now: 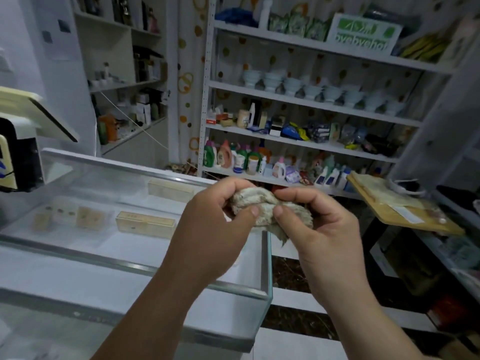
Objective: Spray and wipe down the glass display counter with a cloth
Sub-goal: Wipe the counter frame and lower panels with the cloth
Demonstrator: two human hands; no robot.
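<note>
Two hands: left hand [220, 224] and right hand [319, 229] are both gripping the bunched cloth [262, 207].
Risk: cloth is looking grubby, possibly smearing the glass counter [109, 258].

A beige, nubby cloth [270, 209] is bunched into a crumpled wad in mid-air, one ragged corner hanging below it. It sits just above and beyond the right end of the glass display counter [135, 266], not touching the glass. The counter is a long clear case with metal-edged panes, its flat top stretching away to the left. Through the glass, pale wooden boxes and small cards lie on a white shelf inside. The near right corner of the case shows a greenish glass edge
</note>
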